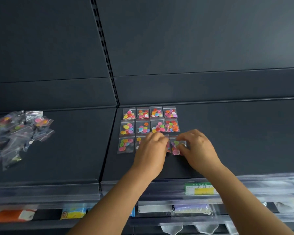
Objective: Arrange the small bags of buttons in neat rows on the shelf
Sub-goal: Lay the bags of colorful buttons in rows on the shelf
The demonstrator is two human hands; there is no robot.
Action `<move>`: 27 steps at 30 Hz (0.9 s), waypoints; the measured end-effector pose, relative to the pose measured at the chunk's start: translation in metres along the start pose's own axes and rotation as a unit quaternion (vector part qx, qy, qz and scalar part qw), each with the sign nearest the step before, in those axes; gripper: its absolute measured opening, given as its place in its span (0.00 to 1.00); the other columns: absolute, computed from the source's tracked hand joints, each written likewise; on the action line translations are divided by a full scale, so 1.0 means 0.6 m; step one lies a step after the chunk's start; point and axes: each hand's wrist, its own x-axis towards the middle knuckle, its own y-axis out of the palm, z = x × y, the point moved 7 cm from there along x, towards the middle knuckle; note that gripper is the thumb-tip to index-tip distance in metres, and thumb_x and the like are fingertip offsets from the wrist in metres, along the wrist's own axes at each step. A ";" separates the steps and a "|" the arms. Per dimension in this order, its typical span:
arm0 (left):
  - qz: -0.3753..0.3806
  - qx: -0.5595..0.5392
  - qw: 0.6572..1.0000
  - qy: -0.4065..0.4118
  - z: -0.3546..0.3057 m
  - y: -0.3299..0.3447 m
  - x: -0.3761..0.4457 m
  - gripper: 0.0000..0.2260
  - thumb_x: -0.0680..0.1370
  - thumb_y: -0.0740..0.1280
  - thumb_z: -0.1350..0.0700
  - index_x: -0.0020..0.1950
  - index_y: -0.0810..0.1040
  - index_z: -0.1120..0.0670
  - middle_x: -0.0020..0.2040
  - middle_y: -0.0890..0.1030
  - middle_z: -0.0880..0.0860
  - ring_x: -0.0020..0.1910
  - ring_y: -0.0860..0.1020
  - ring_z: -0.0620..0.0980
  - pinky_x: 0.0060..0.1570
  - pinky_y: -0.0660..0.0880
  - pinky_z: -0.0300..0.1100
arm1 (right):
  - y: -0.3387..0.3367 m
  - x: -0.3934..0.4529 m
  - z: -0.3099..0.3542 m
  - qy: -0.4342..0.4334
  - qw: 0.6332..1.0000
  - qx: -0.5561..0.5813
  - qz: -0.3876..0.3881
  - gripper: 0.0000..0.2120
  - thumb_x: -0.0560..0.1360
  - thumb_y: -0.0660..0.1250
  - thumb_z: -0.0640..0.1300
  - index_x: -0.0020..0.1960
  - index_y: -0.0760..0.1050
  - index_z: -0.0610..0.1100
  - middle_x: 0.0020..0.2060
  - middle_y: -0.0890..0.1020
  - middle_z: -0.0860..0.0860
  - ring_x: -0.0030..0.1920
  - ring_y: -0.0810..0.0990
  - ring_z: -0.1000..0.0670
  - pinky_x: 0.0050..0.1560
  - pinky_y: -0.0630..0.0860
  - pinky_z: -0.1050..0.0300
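Observation:
Small clear bags of coloured buttons (149, 120) lie in neat rows on the dark shelf (227, 133), two full rows at the back and a third in front. My right hand (196, 147) pinches the rightmost bag of the front row (176, 147) by its right edge. My left hand (151, 150) lies with curled fingers over the middle bags of that row and hides most of them. Whether the left fingers grip a bag I cannot tell. The front row's leftmost bag (126, 144) lies uncovered.
A loose heap of unsorted button bags (15, 133) lies on the left shelf section. A clear price rail with a green and yellow label (199, 189) runs along the shelf's front edge. Packaged goods (73, 212) sit on the shelf below.

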 end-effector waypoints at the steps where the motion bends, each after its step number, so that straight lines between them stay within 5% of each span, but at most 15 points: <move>1: 0.028 0.006 0.999 0.019 -0.003 0.008 -0.006 0.12 0.78 0.63 0.60 0.62 0.77 0.56 0.60 0.75 0.50 0.60 0.70 0.50 0.59 0.69 0.44 | 0.005 -0.005 0.005 -0.026 0.999 -0.014 0.021 0.06 0.73 0.69 0.42 0.50 0.81 0.45 0.51 0.79 0.48 0.51 0.76 0.45 0.46 0.75 0.54; 10: 0.053 0.026 0.998 -0.004 0.007 0.014 -0.010 0.15 0.78 0.62 0.64 0.64 0.76 0.54 0.61 0.76 0.50 0.58 0.74 0.51 0.54 0.74 0.46 | 0.011 0.001 0.016 -0.042 0.998 -0.024 0.030 0.10 0.76 0.66 0.42 0.55 0.81 0.46 0.55 0.80 0.48 0.55 0.75 0.45 0.52 0.75 0.53; 20: 0.022 0.024 0.999 0.000 0.011 -0.011 -0.019 0.17 0.79 0.64 0.54 0.67 0.72 0.55 0.63 0.75 0.52 0.62 0.72 0.52 0.59 0.70 0.45 | 0.005 -0.001 0.046 -0.044 0.997 -0.057 0.013 0.14 0.75 0.67 0.46 0.60 0.77 0.46 0.56 0.79 0.48 0.57 0.74 0.45 0.49 0.73 0.55; 27: -0.031 0.061 0.997 -0.038 0.103 -0.096 -0.065 0.25 0.79 0.62 0.48 0.74 0.62 0.53 0.71 0.69 0.50 0.70 0.65 0.49 0.69 0.59 0.43 | 0.055 0.001 0.157 -0.126 0.982 -0.110 0.086 0.28 0.77 0.59 0.58 0.74 0.59 0.50 0.71 0.66 0.53 0.72 0.61 0.49 0.72 0.56 0.53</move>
